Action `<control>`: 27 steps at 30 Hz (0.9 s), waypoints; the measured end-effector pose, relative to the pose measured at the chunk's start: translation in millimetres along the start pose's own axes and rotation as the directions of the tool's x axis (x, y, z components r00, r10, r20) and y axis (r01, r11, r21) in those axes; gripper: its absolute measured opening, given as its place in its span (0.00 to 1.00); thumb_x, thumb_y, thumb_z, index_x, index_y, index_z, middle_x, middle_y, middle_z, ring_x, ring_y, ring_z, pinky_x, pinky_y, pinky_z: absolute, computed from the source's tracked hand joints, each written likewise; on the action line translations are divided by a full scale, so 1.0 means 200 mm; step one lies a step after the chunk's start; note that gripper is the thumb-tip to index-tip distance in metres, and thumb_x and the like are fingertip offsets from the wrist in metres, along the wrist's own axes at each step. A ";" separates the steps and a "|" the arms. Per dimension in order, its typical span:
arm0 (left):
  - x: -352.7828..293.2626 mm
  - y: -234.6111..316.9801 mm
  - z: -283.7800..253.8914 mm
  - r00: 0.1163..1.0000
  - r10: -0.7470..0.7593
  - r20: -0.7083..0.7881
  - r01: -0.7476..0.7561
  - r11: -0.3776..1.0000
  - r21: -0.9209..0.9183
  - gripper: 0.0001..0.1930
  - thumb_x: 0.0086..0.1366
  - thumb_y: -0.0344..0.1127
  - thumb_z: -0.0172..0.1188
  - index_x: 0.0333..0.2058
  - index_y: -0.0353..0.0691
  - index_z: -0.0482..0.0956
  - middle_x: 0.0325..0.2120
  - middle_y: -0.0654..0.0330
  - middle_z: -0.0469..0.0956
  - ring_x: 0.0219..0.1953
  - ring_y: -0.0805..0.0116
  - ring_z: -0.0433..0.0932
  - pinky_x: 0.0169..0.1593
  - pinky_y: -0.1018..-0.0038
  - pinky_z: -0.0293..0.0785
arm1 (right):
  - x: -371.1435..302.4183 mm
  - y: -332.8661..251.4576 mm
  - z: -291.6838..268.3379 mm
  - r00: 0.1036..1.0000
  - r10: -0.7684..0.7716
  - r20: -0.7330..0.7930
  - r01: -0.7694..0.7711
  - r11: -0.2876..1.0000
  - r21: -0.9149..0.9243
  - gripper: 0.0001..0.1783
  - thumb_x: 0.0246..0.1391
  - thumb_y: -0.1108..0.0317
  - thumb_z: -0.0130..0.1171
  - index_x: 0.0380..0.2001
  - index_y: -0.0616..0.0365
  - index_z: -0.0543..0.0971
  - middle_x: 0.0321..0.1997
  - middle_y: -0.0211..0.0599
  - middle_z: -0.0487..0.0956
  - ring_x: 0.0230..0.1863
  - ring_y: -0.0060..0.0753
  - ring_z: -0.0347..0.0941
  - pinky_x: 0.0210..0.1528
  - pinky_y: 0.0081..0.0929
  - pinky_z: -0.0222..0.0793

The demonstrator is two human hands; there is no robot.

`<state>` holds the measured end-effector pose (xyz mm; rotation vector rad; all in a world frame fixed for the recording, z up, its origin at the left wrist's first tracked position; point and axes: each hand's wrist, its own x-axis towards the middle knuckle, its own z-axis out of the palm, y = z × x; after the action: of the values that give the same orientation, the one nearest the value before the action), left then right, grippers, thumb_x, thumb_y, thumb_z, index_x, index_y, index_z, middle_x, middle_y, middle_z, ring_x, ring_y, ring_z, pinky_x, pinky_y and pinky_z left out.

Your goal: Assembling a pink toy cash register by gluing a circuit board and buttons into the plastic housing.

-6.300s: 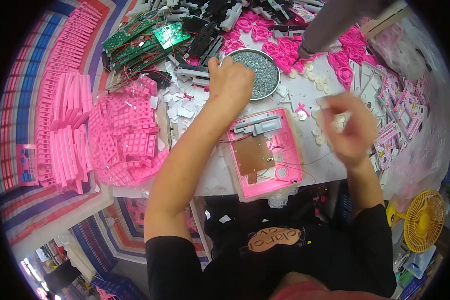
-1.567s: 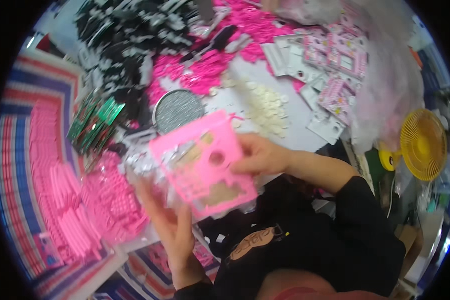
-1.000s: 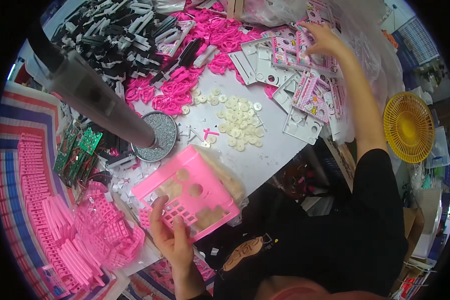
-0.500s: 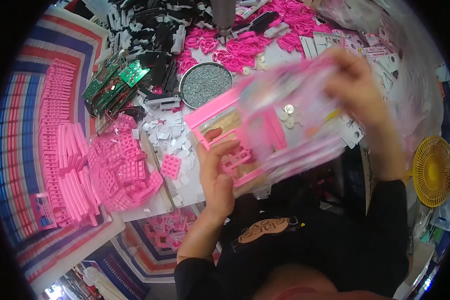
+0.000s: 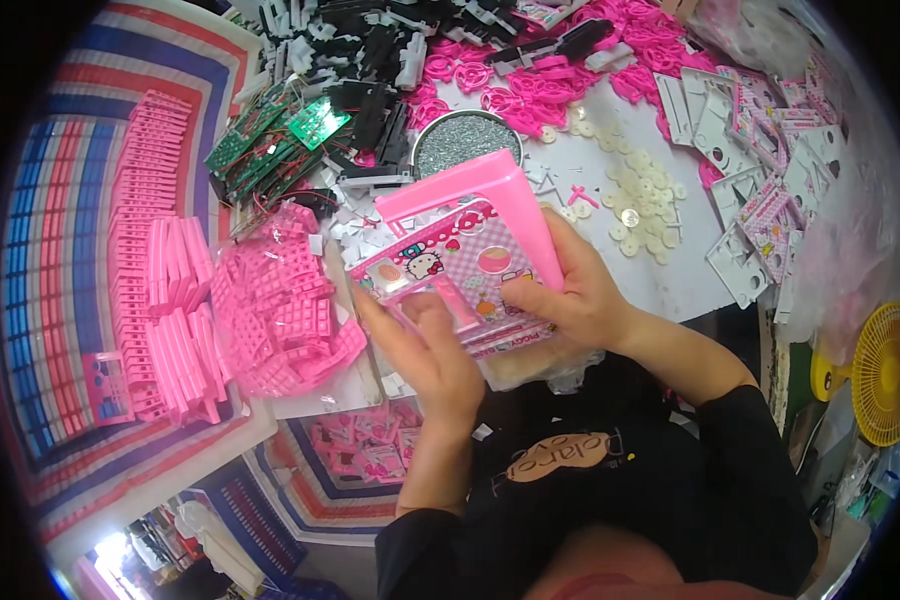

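Between your left hand (image 5: 435, 355) and right hand (image 5: 585, 292), which grip it, a printed panel (image 5: 467, 260) overlies the pink case (image 5: 526, 208); align edges evenly.

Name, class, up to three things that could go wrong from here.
The patterned pink rectangular plastic panel, held by the left hand, leaves part of the pink plastic housing exposed, so it might slip out of line.

The round metal dish of small grey pieces appears close behind the housing; a bump could spill it.

The right hand, near loose round cream discs, might scatter them.
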<state>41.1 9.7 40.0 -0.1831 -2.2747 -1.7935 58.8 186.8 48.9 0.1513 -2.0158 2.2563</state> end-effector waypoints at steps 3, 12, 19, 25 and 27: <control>0.00 0.10 0.04 0.996 -0.058 0.070 0.060 0.998 -0.018 0.50 0.62 0.28 0.62 0.74 0.33 0.36 0.66 0.51 0.58 0.35 0.76 0.65 0.40 0.81 0.67 | -0.02 -0.02 -0.01 1.000 0.003 -0.005 -0.004 0.997 -0.071 0.30 0.60 0.60 0.66 0.59 0.63 0.69 0.48 0.38 0.78 0.48 0.28 0.74 0.51 0.29 0.71; -0.02 0.01 0.02 0.970 -0.137 0.201 0.174 0.969 -0.176 0.58 0.56 0.27 0.68 0.74 0.35 0.33 0.60 0.54 0.63 0.36 0.76 0.62 0.38 0.81 0.66 | -0.03 -0.05 -0.07 0.989 -0.002 0.148 0.038 0.970 -0.239 0.34 0.59 0.57 0.65 0.60 0.64 0.66 0.43 0.53 0.81 0.42 0.54 0.81 0.46 0.38 0.74; -0.05 0.02 0.04 0.945 -0.232 0.230 0.273 0.948 -0.165 0.57 0.56 0.24 0.66 0.74 0.36 0.32 0.63 0.51 0.57 0.48 0.70 0.67 0.46 0.77 0.70 | 0.03 -0.08 -0.17 0.916 0.051 0.397 0.042 0.974 -0.221 0.39 0.57 0.60 0.66 0.65 0.65 0.61 0.50 0.52 0.79 0.49 0.47 0.80 0.51 0.37 0.73; 0.04 -0.09 -0.05 0.961 -0.188 0.201 0.188 0.982 0.020 0.36 0.67 0.34 0.59 0.68 0.35 0.52 0.54 0.53 0.66 0.50 0.67 0.73 0.51 0.74 0.74 | -0.02 -0.02 -0.13 0.925 0.217 0.312 -0.270 0.953 0.138 0.42 0.57 0.63 0.67 0.68 0.64 0.59 0.57 0.48 0.77 0.58 0.38 0.74 0.60 0.34 0.69; 0.06 -0.15 -0.11 0.933 -0.311 0.181 0.348 0.908 -0.234 0.22 0.74 0.39 0.54 0.61 0.35 0.64 0.45 0.59 0.72 0.42 0.73 0.76 0.45 0.79 0.75 | -0.01 -0.07 -0.13 0.899 0.257 0.354 -0.303 0.950 0.080 0.42 0.56 0.64 0.68 0.68 0.65 0.59 0.58 0.48 0.77 0.59 0.37 0.74 0.61 0.34 0.69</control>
<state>24.6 -19.6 19.5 0.0384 -2.2590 -2.3257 62.1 215.0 59.7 0.2992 -2.1684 2.7100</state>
